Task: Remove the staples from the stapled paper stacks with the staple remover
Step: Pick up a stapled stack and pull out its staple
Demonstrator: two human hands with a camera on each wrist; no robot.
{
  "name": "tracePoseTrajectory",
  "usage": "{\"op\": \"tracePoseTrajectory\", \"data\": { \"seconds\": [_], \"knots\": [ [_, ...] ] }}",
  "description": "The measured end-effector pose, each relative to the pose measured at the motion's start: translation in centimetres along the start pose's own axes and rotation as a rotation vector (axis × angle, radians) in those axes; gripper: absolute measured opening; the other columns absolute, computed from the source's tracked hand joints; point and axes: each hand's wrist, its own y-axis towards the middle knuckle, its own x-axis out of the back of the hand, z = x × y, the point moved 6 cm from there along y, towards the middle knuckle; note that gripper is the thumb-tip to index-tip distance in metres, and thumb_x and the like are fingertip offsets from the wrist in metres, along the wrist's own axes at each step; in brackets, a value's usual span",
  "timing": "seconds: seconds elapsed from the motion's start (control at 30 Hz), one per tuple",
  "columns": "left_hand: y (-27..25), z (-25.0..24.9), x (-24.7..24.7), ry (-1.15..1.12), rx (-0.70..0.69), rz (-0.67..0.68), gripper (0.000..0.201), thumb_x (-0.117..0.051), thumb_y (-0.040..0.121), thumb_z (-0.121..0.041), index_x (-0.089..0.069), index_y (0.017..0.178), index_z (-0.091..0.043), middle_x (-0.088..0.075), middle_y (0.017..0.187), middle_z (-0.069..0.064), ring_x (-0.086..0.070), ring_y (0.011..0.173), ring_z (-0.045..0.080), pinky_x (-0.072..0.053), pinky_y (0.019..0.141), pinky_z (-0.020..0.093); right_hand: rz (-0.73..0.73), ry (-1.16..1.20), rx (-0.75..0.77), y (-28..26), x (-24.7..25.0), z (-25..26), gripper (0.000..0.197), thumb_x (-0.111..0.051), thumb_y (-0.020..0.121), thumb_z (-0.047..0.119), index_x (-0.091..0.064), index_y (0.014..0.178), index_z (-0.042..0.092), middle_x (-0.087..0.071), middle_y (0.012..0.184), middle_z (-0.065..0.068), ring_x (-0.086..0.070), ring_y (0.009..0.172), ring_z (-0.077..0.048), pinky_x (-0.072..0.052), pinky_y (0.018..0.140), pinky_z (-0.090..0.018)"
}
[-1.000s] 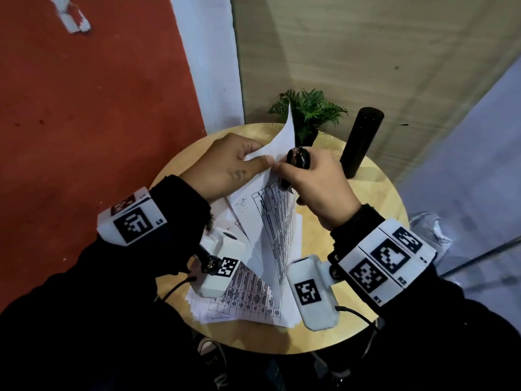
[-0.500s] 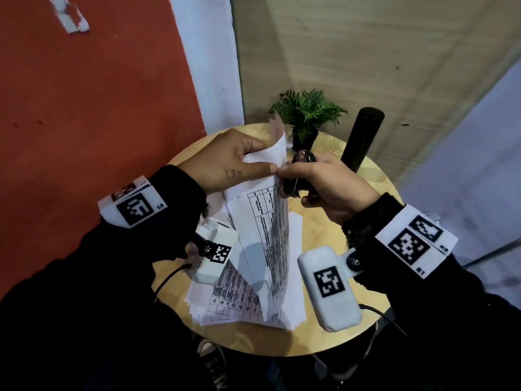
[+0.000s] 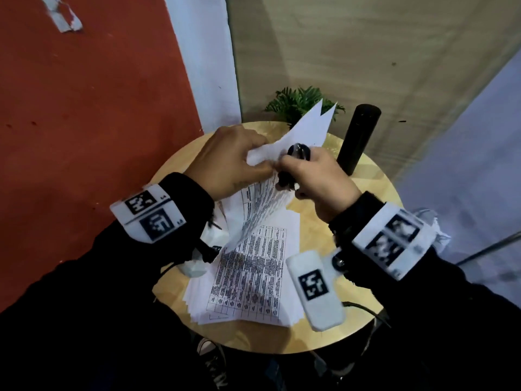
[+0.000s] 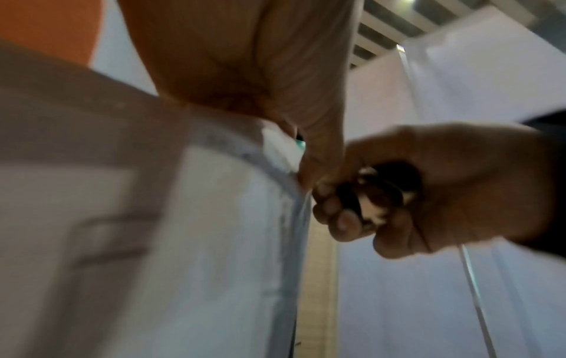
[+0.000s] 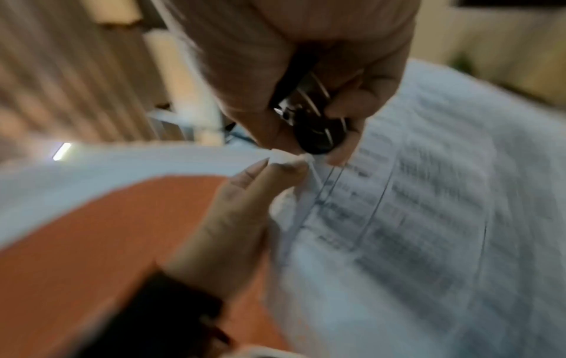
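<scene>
Since 1 second earlier, the lifted sheets had splayed into 2 points near the plant, and the right wrist had swung outward again after dipping inward. The left hand (image 3: 231, 162) pinched the corner of the stapled paper stack (image 3: 262, 204), thumb and fingers curled tight on the crumpled edge and holding it above the table. The right hand (image 3: 318, 182) was wrapped around the black staple remover (image 3: 298, 153), its fingers closed on the tool, with the tool's end right against the pinched corner. In the right wrist view the staple remover (image 5: 315, 126) sat just above that corner; motion blur hid whether its jaws had bitten a staple, and no staple could be made out.

By the look of it, the extraction on this stack was under way but not finished. More printed sheets (image 3: 248, 280) lay flat on the round wooden table (image 3: 363, 198); whether those were stapled or already freed could not be told.

A black cylinder (image 3: 358, 139) stood upright just beyond the right hand, and a small green plant (image 3: 293, 103) sat at the far edge behind the raised pages. Both were close enough that a sharp pull away from the body might knock them.
</scene>
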Motion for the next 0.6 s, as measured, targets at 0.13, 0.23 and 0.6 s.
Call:
{"op": "tracePoseTrajectory", "data": {
  "seconds": [0.13,0.23,0.6],
  "knots": [
    [0.2,2.3,0.7,-0.101,0.109,0.046,0.045,-0.052,0.067,-0.047,-0.066,0.072,-0.004,-0.054,0.06,0.007,-0.045,0.055,0.006,-0.031,0.053,0.027,-0.199,-0.68,0.373,-0.8,0.5,1.5,0.016,-0.051,0.082,0.028,-0.05,0.073,0.014,-0.056,0.081,-0.009,-0.054,0.079,-0.03,-0.034,0.065,-0.034],
    [0.3,3.2,1.1,-0.063,0.123,0.07,0.057,-0.049,0.067,-0.054,-0.068,0.078,-0.002,-0.059,0.067,0.018,-0.055,0.062,0.029,-0.039,0.058,0.034,-0.214,-0.939,0.3,-0.3,1.2,-0.3,0.02,-0.05,0.089,0.024,-0.058,0.1,0.01,-0.059,0.107,-0.012,-0.054,0.1,-0.035,-0.039,0.074,-0.037],
    [1.0,2.1,1.9,-0.042,0.062,0.13,0.054,-0.046,0.061,-0.052,-0.07,0.089,-0.013,-0.065,0.078,0.013,-0.06,0.073,0.026,-0.04,0.063,0.032,-0.18,-0.789,0.657,0.4,1.6,3.2,0.038,-0.057,0.083,0.015,-0.058,0.121,0.019,-0.048,0.131,-0.009,-0.06,0.093,-0.033,-0.045,0.066,-0.034]
  ]
}}
